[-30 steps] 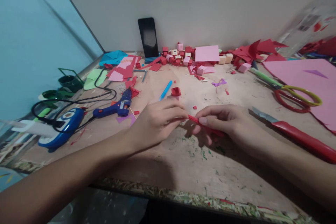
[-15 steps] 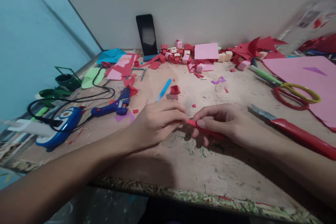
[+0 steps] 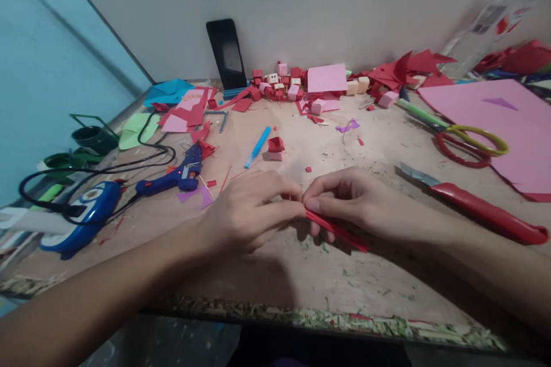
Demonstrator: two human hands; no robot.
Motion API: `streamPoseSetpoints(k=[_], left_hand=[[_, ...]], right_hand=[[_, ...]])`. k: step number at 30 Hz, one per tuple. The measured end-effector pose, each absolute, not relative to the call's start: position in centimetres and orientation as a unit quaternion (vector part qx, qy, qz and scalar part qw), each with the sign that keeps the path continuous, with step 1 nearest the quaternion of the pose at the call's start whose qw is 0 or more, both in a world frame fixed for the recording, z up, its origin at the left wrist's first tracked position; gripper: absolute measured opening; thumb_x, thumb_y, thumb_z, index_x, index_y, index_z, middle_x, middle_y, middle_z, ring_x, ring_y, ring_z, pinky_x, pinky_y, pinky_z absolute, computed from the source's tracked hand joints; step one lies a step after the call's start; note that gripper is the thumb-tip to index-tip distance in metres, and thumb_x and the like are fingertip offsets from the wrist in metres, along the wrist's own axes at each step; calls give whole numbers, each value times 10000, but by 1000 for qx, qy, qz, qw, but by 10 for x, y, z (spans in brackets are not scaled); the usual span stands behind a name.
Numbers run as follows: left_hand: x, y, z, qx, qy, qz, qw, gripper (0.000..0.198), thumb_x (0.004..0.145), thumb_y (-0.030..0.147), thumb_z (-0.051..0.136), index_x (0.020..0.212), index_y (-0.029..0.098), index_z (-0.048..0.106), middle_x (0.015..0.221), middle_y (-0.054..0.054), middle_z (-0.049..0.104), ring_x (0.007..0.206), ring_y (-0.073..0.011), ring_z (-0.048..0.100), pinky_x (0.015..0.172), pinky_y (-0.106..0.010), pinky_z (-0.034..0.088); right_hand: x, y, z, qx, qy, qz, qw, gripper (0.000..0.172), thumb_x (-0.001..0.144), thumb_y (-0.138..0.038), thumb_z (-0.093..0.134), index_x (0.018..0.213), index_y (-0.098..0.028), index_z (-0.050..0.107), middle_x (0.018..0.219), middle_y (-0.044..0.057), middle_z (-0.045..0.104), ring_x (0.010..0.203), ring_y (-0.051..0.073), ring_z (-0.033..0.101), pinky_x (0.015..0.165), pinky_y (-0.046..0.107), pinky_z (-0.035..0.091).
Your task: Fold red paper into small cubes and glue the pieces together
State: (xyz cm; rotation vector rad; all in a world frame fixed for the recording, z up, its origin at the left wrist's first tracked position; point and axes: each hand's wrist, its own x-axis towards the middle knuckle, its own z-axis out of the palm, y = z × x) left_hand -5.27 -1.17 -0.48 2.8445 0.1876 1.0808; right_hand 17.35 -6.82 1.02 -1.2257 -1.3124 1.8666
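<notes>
A narrow red paper strip (image 3: pixel 338 230) slants down to the right beneath my right hand (image 3: pixel 344 198), whose thumb and fingers pinch its upper end. My left hand (image 3: pixel 258 206) meets the right at that same end, fingers pressed together; its fingertips partly hide the strip's tip. Just beyond the hands sits a small open red paper box (image 3: pixel 276 144) on a pink piece (image 3: pixel 276 156). Left of that lies a blue pen (image 3: pixel 257 147). A tiny red paper square (image 3: pixel 309 170) rests above my right hand.
A blue glue gun (image 3: pixel 172 175) and its cable lie left, beside a blue-and-white power strip (image 3: pixel 92 215). A red-handled knife (image 3: pixel 477 206) and scissors (image 3: pixel 467 140) lie right. A phone (image 3: pixel 227 54) leans on the wall near several small paper cubes (image 3: pixel 295 92).
The view has shifted slightly, so things appear further left. Both hands stay together on the red strip, and more of its lower end shows below my right hand.
</notes>
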Motion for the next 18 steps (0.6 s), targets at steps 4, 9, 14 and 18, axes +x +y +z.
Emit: streamPoseSetpoints(k=[4,9,14,18], left_hand=[[-52,-11,-5,932,48,356,36,101,964,98,680,1009,183,710,967,-62,786,783,-150,691,701,-274,518],[-52,-14,-2,926,84,355,95,48,984,129,690,968,171,708,969,-68,776,816,-142,707,736,-252,552],[-54,-12,0,925,104,311,191,61,1001,116,671,990,157,715,992,-70,790,909,-146,755,849,-252,589],[-54,-12,0,915,126,310,226,72,1002,130,674,962,165,722,953,-51,796,881,-144,753,838,-255,591]], right_hand=[[174,-67,8,-448,-488,699,268,216,813,-328,850,837,-170,704,727,26,746,514,103,588,398,179,414],[172,-67,8,-455,-477,699,278,181,825,-277,813,818,-154,681,763,67,777,559,106,639,448,181,421],[170,-69,9,-472,-469,685,298,174,785,-261,831,813,-143,706,752,60,763,550,108,639,462,192,465],[169,-70,7,-480,-513,645,300,119,846,-254,770,806,-151,729,688,39,724,522,109,594,454,211,447]])
